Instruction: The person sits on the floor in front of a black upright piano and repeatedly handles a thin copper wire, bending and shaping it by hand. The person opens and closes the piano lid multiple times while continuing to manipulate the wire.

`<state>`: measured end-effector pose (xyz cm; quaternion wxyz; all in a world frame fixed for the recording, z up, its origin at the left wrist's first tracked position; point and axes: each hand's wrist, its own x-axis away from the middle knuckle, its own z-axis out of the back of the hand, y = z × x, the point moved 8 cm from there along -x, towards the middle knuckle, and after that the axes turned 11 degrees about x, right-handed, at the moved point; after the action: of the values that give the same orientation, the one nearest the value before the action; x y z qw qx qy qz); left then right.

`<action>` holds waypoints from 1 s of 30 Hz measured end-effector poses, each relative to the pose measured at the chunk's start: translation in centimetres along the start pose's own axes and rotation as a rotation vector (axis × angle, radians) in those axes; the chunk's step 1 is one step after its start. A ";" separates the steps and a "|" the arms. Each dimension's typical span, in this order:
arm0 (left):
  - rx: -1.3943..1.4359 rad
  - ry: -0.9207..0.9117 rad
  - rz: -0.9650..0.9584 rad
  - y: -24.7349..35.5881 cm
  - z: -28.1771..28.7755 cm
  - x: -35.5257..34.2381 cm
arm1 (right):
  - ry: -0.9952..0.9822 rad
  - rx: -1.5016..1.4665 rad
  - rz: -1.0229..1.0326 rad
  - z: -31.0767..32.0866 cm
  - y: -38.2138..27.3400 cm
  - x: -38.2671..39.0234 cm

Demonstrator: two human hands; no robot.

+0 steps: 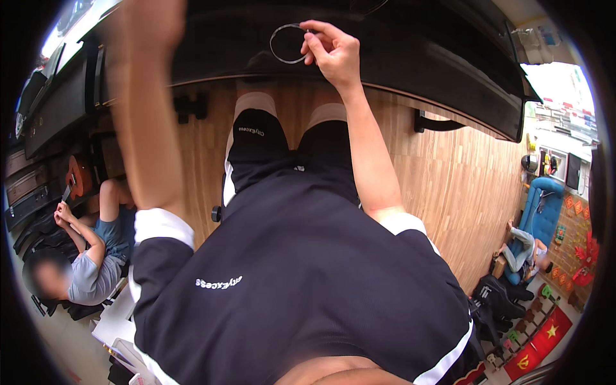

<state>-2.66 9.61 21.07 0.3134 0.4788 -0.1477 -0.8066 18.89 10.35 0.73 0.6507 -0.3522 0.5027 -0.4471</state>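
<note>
Between thumb and fingers of my right hand (330,50) is the edge of a thin grey loop (273,45), too fine to tell whether it is a coiled wire or a band. The loop is held over a glossy black tabletop (423,58), near its front edge. My left hand (149,25) is raised at the upper left, smeared by motion and partly cut off by the picture's edge. Its fingers do not show, and nothing can be made out in it.
A person (96,250) sits at the left, close to a small orange-brown guitar (78,176). Far right, another person (529,253) is beside a blue sofa (542,205). Wooden flooring (443,167) lies below the table, and a black chair (494,301) stands lower right.
</note>
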 end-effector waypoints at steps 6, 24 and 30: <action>0.161 0.197 0.188 -7.2 -13.1 9.2 | -0.069 -0.013 -0.057 -0.2 0.5 0.1; 0.069 0.346 0.024 -6.0 -13.5 11.2 | -0.354 -0.017 -0.162 -0.8 0.7 -0.4; 0.297 0.294 0.168 -7.7 -13.3 10.9 | -0.312 0.098 -0.171 -1.3 0.9 -0.4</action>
<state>2.27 9.24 2.84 0.3237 0.6183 -0.2569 -0.6686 17.83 11.02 -0.25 0.6968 -0.4265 0.3417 -0.4646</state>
